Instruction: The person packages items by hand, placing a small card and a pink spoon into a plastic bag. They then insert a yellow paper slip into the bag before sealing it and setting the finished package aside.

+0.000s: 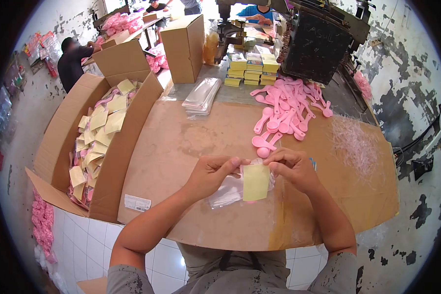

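Note:
Both hands meet over the cardboard-covered table in the head view. My left hand (216,174) pinches the upper left edge of a clear bag with a pale yellow card (256,182) in it. On the other side, my right hand (291,169) has its fingers closed on the bag's upper right corner. A bit of pink shows below the card. Clear plastic bags (226,192) lie flat under the card, to its left. Just beyond my hands is a heap of pink measuring spoons (281,110). A stack of clear bags (201,98) lies farther back.
An open cardboard box (144,115) with packed yellow-card bags stands left. Stacks of small cards (253,66), a tall carton (182,49) and a black machine (316,46) are at the back. Plastic shreds (355,147) lie right. Other people are beyond the table.

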Action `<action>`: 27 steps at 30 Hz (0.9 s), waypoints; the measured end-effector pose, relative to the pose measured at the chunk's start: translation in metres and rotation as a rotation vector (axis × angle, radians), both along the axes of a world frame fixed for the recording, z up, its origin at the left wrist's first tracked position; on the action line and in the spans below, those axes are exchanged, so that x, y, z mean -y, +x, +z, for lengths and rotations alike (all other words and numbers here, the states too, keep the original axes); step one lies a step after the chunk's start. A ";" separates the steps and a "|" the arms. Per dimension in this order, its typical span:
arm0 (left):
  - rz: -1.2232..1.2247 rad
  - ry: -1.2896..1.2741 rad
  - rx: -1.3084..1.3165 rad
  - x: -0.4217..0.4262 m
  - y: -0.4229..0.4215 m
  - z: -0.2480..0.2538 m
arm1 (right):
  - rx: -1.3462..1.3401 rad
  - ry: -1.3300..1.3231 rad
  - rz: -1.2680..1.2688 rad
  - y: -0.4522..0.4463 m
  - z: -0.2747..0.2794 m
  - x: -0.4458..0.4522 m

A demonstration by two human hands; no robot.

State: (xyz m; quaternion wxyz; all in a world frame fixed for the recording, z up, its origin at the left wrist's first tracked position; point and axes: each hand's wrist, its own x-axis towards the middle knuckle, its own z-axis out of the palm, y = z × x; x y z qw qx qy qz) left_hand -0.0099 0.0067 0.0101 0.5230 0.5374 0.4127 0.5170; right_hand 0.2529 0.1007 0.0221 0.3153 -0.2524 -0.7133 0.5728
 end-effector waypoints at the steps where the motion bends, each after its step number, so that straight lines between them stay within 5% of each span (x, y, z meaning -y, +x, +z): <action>1: 0.006 0.003 -0.051 0.000 0.001 0.001 | -0.015 -0.003 0.006 -0.001 -0.002 0.000; 19: 0.074 0.011 -0.158 -0.001 0.000 0.004 | -0.077 -0.052 -0.007 -0.013 0.010 0.019; 25: 0.195 0.156 0.185 0.002 0.021 0.016 | 0.094 0.087 0.084 -0.003 0.005 0.007; 27: 0.072 0.172 -0.132 0.002 0.010 0.008 | 0.088 0.167 0.089 -0.002 0.010 0.007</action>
